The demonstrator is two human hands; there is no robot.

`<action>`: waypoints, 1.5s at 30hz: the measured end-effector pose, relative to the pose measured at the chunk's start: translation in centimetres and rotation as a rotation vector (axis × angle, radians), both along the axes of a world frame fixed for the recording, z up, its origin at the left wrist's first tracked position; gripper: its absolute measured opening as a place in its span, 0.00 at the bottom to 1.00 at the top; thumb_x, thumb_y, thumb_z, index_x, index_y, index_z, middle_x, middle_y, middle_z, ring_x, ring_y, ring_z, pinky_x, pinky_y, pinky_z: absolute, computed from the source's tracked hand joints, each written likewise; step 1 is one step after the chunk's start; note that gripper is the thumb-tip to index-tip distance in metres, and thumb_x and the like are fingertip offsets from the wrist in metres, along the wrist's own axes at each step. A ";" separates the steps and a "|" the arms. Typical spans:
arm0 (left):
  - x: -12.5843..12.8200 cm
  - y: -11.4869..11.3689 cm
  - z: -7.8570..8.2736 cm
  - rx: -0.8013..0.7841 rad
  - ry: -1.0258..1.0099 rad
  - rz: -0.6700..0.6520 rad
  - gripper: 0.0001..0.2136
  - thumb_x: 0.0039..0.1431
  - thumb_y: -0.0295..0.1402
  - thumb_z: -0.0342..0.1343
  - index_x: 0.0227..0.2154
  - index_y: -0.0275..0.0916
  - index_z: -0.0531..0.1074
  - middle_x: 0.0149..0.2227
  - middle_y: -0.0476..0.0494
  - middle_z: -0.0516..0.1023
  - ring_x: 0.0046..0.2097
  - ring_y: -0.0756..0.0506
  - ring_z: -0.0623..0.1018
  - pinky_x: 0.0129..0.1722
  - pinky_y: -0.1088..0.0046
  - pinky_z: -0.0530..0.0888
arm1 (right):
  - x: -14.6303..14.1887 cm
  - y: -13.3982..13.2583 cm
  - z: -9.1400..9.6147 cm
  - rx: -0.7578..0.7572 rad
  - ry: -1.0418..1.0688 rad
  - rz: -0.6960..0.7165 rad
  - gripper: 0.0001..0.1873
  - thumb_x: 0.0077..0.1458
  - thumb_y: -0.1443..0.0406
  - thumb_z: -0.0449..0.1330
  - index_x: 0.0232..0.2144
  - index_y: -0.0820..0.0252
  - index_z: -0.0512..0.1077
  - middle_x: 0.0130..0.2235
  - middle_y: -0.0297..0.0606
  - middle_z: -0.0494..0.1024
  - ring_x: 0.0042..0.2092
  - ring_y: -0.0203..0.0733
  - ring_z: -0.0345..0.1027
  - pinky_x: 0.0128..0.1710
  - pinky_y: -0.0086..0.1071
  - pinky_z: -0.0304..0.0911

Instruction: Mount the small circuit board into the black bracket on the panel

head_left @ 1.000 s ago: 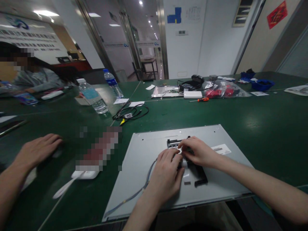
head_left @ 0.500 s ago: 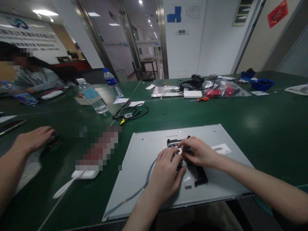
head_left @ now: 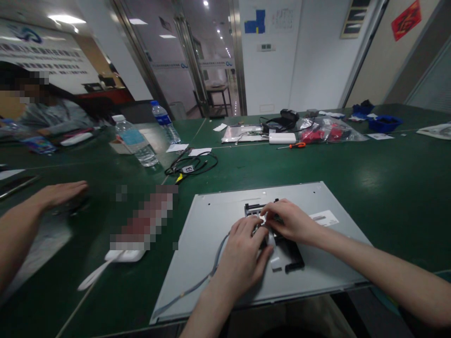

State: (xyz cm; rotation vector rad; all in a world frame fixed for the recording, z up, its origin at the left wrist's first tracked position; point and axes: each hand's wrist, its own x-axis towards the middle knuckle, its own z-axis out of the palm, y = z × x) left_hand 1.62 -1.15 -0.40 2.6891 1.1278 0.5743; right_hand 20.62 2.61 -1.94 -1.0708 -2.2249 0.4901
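A grey metal panel (head_left: pixel 218 244) lies flat on the green table near its front edge. A black bracket (head_left: pixel 291 256) sits at the panel's middle, and a grey cable (head_left: pixel 197 285) runs from it toward the lower left. My left hand (head_left: pixel 243 260) rests on the panel with curled fingers pressing beside the bracket. My right hand (head_left: pixel 291 221) pinches a small white part at the bracket's top. What the fingers hold is too small to name.
Another person's hand (head_left: pixel 59 193) and forearm reach over the table at the left. A white object (head_left: pixel 123 256) lies left of the panel. Two water bottles (head_left: pixel 136 141), a black cable coil (head_left: pixel 192 165), an orange screwdriver (head_left: pixel 296 146) and bags lie farther back.
The other person's hand at the left has moved back and flattened. My two hands have stayed on the bracket with only slight finger movement.
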 end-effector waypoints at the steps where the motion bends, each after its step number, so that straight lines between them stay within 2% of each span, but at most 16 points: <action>1: 0.0 0.0 0.0 -0.005 0.007 -0.004 0.09 0.56 0.28 0.54 0.41 0.41 0.67 0.52 0.41 0.66 0.55 0.39 0.65 0.56 0.52 0.63 | 0.0 0.0 -0.1 0.003 -0.004 -0.002 0.11 0.53 0.74 0.56 0.40 0.57 0.67 0.32 0.32 0.77 0.35 0.37 0.68 0.41 0.33 0.57; 11: 0.0 0.0 0.0 0.004 -0.006 -0.015 0.10 0.56 0.27 0.54 0.41 0.41 0.68 0.50 0.41 0.67 0.54 0.38 0.66 0.54 0.51 0.64 | 0.0 -0.1 0.2 0.000 -0.027 -0.005 0.11 0.53 0.73 0.56 0.39 0.58 0.67 0.32 0.33 0.77 0.35 0.37 0.68 0.41 0.34 0.57; 17: 0.0 0.1 -0.1 0.010 -0.008 -0.009 0.10 0.56 0.27 0.55 0.41 0.41 0.68 0.51 0.41 0.67 0.54 0.39 0.66 0.54 0.52 0.64 | 0.0 -0.4 0.5 -0.029 0.012 -0.020 0.14 0.52 0.72 0.58 0.43 0.58 0.66 0.32 0.33 0.77 0.35 0.37 0.68 0.42 0.34 0.57; 30: 0.0 0.1 -0.1 0.002 0.003 0.008 0.11 0.56 0.28 0.55 0.42 0.40 0.66 0.51 0.41 0.66 0.54 0.38 0.66 0.55 0.52 0.64 | 0.0 -0.5 0.7 -0.027 0.009 -0.033 0.12 0.53 0.72 0.57 0.42 0.58 0.66 0.32 0.32 0.77 0.35 0.38 0.67 0.41 0.34 0.56; 36: 0.0 0.1 -0.2 0.005 0.006 0.020 0.13 0.56 0.28 0.55 0.44 0.40 0.65 0.52 0.41 0.66 0.54 0.39 0.65 0.56 0.53 0.63 | 0.1 -0.5 0.9 -0.021 0.004 0.019 0.15 0.51 0.72 0.57 0.42 0.58 0.67 0.33 0.33 0.77 0.36 0.38 0.68 0.42 0.35 0.56; 45: -0.1 0.1 -0.2 0.012 0.004 0.014 0.09 0.56 0.29 0.55 0.41 0.40 0.65 0.51 0.40 0.67 0.54 0.38 0.66 0.54 0.52 0.64 | 0.1 -0.5 0.6 -0.008 -0.001 0.004 0.14 0.51 0.74 0.56 0.42 0.58 0.67 0.33 0.33 0.77 0.36 0.37 0.67 0.42 0.34 0.56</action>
